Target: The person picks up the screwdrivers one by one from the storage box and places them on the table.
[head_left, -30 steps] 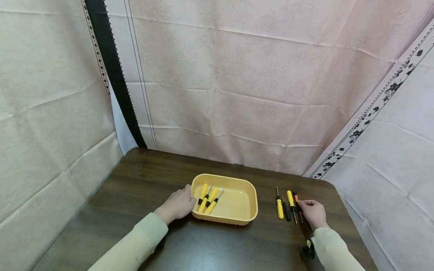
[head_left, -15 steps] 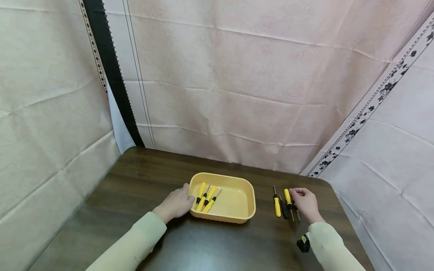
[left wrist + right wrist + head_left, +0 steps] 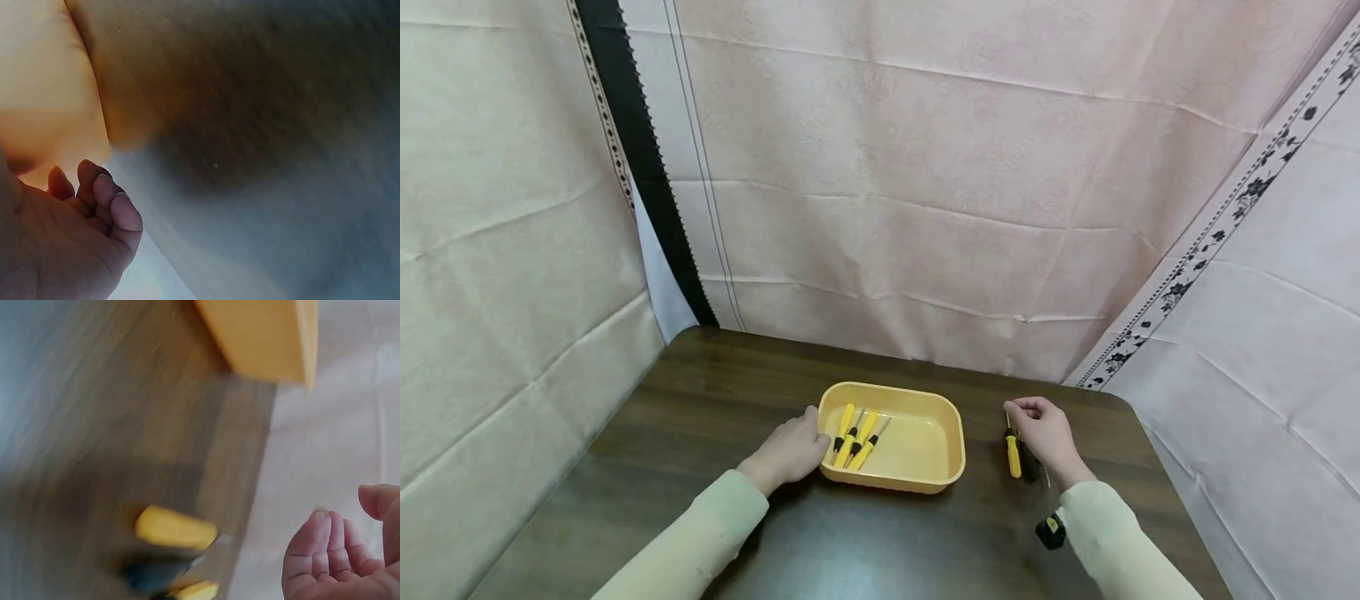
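Taking the yellow tray (image 3: 921, 433) as the centre of a clock seen from the head camera, the left hand (image 3: 788, 450) rests against its 9 o'clock end; the left wrist view shows the fingers (image 3: 103, 194) bent and close together, but whether they pinch the rim cannot be told. Inside, toward 9 o'clock, lie four yellow-handled screwdrivers (image 3: 861, 442). The right hand (image 3: 1047, 432) is out at 3 o'clock, palm arched over more tools; in the right wrist view its thumb (image 3: 375, 501) stands apart from its curved fingers (image 3: 303, 550), nothing between them. Near its fingertips a yellow-handled screwdriver (image 3: 1013, 457) lies with its shaft toward 12 o'clock and handle toward 6, beside a dark-handled tool (image 3: 155, 574). The dark wooden table (image 3: 820, 550) meets pale hanging cloth (image 3: 925, 208) toward 12.
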A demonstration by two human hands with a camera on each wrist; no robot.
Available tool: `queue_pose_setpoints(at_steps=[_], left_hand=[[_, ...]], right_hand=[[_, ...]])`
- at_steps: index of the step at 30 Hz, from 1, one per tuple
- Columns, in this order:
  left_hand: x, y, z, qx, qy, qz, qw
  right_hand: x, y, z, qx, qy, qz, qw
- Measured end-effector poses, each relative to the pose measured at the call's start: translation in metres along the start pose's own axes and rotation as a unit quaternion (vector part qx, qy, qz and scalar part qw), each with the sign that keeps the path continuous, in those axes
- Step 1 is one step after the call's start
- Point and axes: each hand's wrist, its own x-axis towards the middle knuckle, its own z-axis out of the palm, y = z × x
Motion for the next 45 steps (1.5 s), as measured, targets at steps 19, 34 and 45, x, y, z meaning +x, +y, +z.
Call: queue_pose_setpoints(at_steps=[19,34,45], left_hand=[[-0.001,-0.006,0.006,-0.003,0.007,0.004,1.0],[0.0,-0.004,0.005,-0.004,0.012,0.01,0.9999],[-0.001,-0.001,0.002,-0.016,0.005,0.009,0.9998]], right_hand=[[-0.011,-0.047,0.086,0.031,-0.05,-0.07,0.9958],[-0.023,-0.059,0.141,0.009,-0.161,-0.073,0.9842],[-0.026,-0.064,0.158,-0.051,-0.213,-0.051,0.9744]])
